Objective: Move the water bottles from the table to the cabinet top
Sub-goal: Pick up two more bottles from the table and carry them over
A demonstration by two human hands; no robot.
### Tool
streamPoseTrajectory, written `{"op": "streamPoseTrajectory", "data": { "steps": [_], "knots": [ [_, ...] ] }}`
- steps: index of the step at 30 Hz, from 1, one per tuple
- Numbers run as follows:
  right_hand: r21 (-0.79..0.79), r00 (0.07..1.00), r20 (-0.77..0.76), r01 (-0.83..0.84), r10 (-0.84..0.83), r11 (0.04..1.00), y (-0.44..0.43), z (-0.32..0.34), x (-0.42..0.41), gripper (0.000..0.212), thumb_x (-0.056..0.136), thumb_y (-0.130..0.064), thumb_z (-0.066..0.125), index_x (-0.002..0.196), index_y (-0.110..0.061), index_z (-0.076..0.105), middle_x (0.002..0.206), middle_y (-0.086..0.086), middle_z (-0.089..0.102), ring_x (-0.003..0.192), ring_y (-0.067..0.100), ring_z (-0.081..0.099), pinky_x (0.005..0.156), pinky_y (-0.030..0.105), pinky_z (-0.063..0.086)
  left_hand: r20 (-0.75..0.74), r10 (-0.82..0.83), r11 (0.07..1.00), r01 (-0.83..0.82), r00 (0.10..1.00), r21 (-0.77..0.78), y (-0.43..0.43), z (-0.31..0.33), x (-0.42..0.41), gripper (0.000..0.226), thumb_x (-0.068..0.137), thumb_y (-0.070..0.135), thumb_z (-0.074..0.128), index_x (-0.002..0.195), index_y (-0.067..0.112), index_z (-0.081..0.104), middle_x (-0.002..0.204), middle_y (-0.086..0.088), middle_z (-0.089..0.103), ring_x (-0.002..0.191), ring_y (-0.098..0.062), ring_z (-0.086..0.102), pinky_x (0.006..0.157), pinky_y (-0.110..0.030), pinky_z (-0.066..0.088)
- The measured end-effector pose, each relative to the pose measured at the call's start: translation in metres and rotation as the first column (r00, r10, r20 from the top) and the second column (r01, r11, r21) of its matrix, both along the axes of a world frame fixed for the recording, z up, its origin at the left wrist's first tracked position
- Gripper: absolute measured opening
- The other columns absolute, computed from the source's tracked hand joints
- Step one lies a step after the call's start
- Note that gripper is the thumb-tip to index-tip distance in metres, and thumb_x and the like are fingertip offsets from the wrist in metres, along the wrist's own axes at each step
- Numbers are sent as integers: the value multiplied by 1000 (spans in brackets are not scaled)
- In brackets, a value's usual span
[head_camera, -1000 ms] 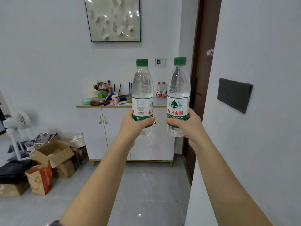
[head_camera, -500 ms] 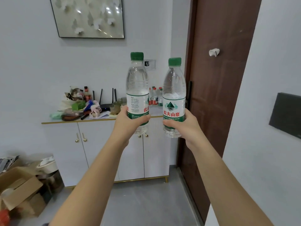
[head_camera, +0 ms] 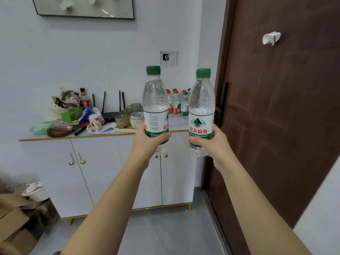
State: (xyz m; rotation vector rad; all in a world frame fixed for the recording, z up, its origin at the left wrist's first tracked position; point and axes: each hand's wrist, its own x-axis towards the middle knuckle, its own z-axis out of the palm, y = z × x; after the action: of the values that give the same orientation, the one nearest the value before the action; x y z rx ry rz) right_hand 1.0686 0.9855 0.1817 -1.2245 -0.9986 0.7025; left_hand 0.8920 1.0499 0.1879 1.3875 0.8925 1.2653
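My left hand (head_camera: 147, 142) grips a clear water bottle (head_camera: 155, 100) with a green cap around its label, held upright in the air. My right hand (head_camera: 211, 144) grips a second green-capped water bottle (head_camera: 201, 105) the same way, a little to the right. Both bottles hang in front of the white cabinet (head_camera: 103, 168), just above its gold-edged top. Several small water bottles (head_camera: 177, 103) with red and green caps stand at the right back of the cabinet top, partly hidden behind the held bottles.
The cabinet top's left half carries a heap of bags and clutter (head_camera: 68, 115), a black router (head_camera: 110, 113) and stacked bowls and glasses (head_camera: 135, 118). A brown door (head_camera: 276, 116) stands to the right. Cardboard boxes (head_camera: 16, 218) sit on the floor at left.
The view has closed in on the cabinet and shifted right, so the door fills more of the frame. Both hands still hold their bottles upright in front of me.
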Motion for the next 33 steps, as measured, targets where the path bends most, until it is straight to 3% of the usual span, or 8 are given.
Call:
{"op": "streamPoseTrajectory", "data": {
  "steps": [6,12,21,24,27,31,33],
  "knots": [
    [8,1000,-11,-18,18,1000,112,-12,45,53,70,-1,83,112,-24,61,105,-5,72,98,12,69,77,24,56,-5,34,999,-34,999,10,105,-15,41,57,72,7,82,120,22,54,110,3,67,98,-12,64,73,-24,51],
    [8,1000,-5,-11,11,1000,216,-9,86,49,69,0,83,103,-28,61,105,-3,72,96,13,69,81,32,58,-51,83,996,-81,995,34,200,-20,80,56,73,9,81,120,19,53,104,5,66,94,-8,63,60,-11,49],
    [-81,1000,-5,21,-22,996,327,-44,131,55,70,-3,84,114,-23,57,109,-3,69,100,13,67,82,28,55,-81,59,998,-60,995,-4,311,-58,137,56,71,7,82,118,19,54,106,1,68,96,-13,66,74,-24,53],
    [-108,999,3,40,-40,993,366,-60,143,54,71,-1,83,115,-18,55,110,1,68,99,14,66,74,19,53,-102,18,1000,-17,995,12,351,-71,153,48,73,3,80,105,29,54,100,5,67,91,-9,65,68,-18,53],
    [-125,999,24,49,-46,991,411,-76,155,55,72,-4,83,116,-20,54,110,-2,68,100,12,65,73,15,51,-142,-2,1000,6,990,31,399,-85,170,49,73,4,79,100,35,53,101,5,67,94,-11,65,77,-29,56],
    [-151,995,56,91,-83,984,481,-98,169,65,68,-7,86,122,-21,53,116,-5,69,106,12,65,91,37,55,-181,-25,999,30,983,23,467,-104,188,59,70,12,82,120,25,53,109,3,66,100,-13,64,80,-35,56],
    [-173,993,72,106,-95,979,511,-107,176,71,65,-10,87,126,-22,53,117,-6,69,108,12,65,96,41,54,-182,-45,999,46,982,-2,496,-114,196,62,68,17,82,122,23,52,109,2,67,100,-15,65,80,-36,57]
  ]
}}
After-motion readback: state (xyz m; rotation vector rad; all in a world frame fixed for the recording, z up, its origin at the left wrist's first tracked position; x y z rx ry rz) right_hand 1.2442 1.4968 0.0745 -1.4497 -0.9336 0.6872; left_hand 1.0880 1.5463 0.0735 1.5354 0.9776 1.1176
